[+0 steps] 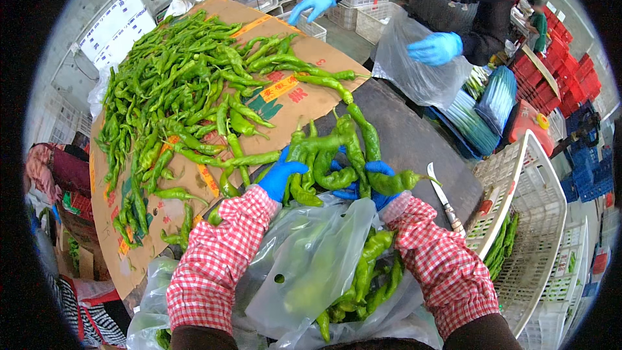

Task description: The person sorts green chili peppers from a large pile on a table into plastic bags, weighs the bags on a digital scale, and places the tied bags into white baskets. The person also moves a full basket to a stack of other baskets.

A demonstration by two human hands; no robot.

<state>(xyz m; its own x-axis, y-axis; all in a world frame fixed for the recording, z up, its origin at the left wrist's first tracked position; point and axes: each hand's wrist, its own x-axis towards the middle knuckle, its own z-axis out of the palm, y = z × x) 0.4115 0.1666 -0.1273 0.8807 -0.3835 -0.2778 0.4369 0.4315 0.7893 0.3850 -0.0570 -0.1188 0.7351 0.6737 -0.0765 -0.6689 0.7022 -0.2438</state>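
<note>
Between my blue-gloved hands is a bunch of long green peppers (pixel 328 155). My left hand (pixel 283 175) holds the bunch's left side, thumb up. My right hand (pixel 376 189) cups it from below and the right, its fingers partly hidden by the peppers. Under my wrists a clear plastic bag (pixel 311 262) lies with its mouth open, green peppers (pixel 367 272) inside and at its opening. A big heap of green peppers (pixel 180 78) covers the cardboard (pixel 335 56) at the left. Right of my right hand, a curved knife (pixel 444 199) rests on the dark tabletop (pixel 413 131).
Across the table a person in blue gloves (pixel 435 48) has one hand at a clear plastic bag (pixel 413 68). White plastic crates (pixel 539 233), one holding green peppers, stand close on my right. Packed green onions (pixel 471 112) lie beyond the table's right edge. Another filled bag (pixel 150 296) is at lower left.
</note>
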